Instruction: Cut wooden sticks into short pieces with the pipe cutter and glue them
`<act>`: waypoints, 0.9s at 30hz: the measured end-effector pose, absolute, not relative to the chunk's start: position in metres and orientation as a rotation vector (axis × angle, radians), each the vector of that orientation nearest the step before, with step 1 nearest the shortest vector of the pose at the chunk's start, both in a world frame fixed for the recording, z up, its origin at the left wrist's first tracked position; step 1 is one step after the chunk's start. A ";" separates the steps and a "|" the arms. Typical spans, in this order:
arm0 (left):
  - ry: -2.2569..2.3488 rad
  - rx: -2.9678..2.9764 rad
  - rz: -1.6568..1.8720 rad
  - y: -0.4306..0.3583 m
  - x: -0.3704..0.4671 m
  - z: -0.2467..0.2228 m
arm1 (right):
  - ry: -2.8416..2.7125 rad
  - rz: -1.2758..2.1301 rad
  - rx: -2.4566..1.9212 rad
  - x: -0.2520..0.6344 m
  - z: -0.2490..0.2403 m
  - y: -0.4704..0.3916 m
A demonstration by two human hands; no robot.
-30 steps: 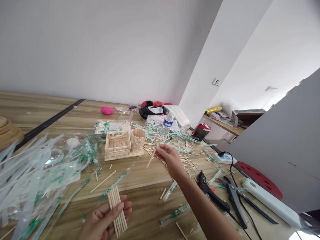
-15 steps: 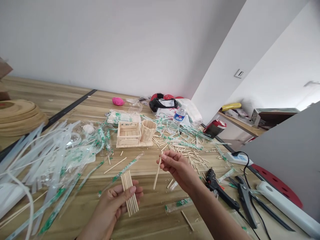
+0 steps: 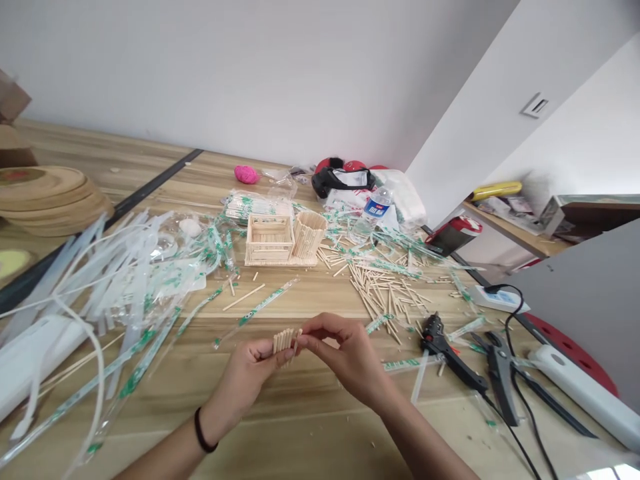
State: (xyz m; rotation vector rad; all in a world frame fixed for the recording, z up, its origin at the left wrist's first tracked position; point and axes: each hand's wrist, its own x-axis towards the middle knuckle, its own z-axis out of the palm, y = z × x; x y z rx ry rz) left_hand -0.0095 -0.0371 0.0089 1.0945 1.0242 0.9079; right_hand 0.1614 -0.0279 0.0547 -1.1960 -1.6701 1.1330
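Over the front middle of the table, my left hand (image 3: 250,373) grips a small panel of wooden sticks (image 3: 283,341) set side by side, its thumb across them. My right hand (image 3: 345,350) pinches a single stick (image 3: 299,338) at the panel's right edge; the two hands nearly meet there. Part of the panel is hidden by my fingers. Beyond the hands stands a stick-built square box (image 3: 271,238) with a round stick cup (image 3: 309,235) beside it on the same base. Loose sticks (image 3: 383,290) are scattered to the right of the cup.
Clear and green plastic wrappers (image 3: 165,280) cover the left. On the right lie a glue gun (image 3: 443,347), pliers-like cutters (image 3: 501,377), a power strip (image 3: 497,299) and cables. A bottle (image 3: 376,208), a black strapped item (image 3: 340,180) and pink yarn (image 3: 247,175) are farther back.
My hands have come together, bringing the single stick to the panel's right edge. The panel is now tilted and seen foreshortened. The camera view has shifted, so the table items appear a little higher.
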 end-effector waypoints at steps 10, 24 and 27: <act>1.026 1.271 0.892 -0.035 -0.006 -0.007 | -1.783 0.868 -1.215 0.165 0.031 -0.037; 1.022 1.431 0.868 -0.037 -0.005 -0.009 | -1.741 1.006 -1.093 0.167 0.033 -0.035; 1.020 1.446 0.857 -0.038 -0.005 -0.006 | -1.673 1.151 -1.117 0.166 0.036 -0.034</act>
